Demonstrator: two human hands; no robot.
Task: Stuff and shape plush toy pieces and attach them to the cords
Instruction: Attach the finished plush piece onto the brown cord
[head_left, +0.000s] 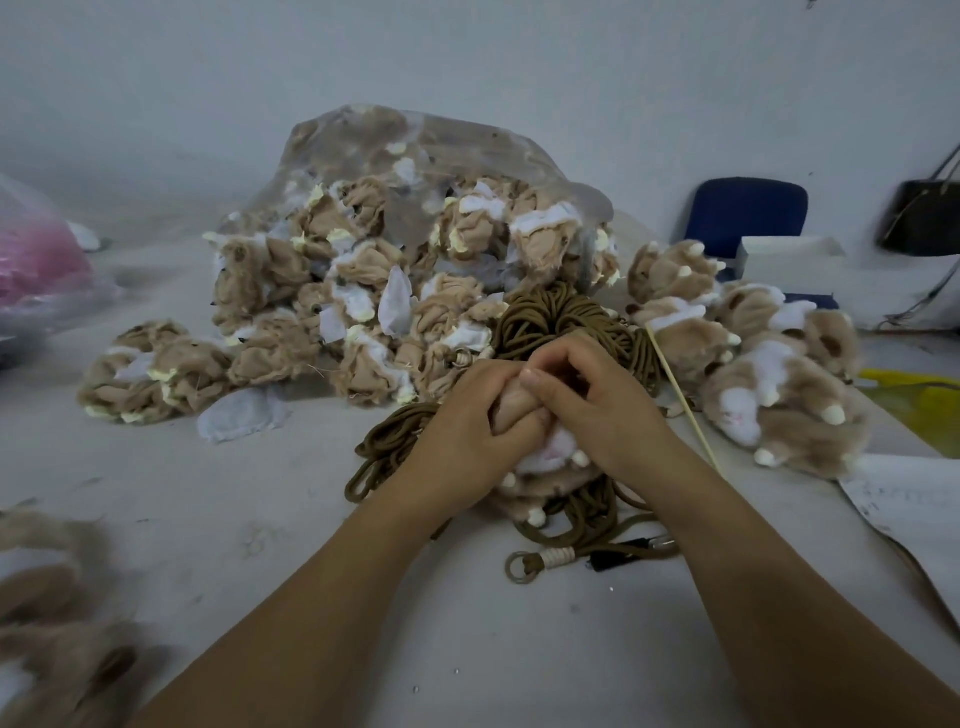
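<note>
Both hands meet at the table's middle around one tan and white plush piece (550, 457). My left hand (467, 421) grips its tan upper part from the left. My right hand (597, 395) curls over it from the right, thumb pressing the top. The piece lies on a tangle of brown cords (561, 317) that spreads behind and under the hands. One cord end with a metal ring and white wrapping (540, 561) lies in front. A thin wooden stick (685, 405) leans beside my right wrist.
A torn clear bag of unstuffed plush skins (363, 270) spills across the back. Stuffed pieces (753, 364) pile at the right, more blurred ones (47, 613) at the lower left. A pink bag (36, 265), blue chair (748, 208), white box (784, 254) and papers (914, 499) ring the table.
</note>
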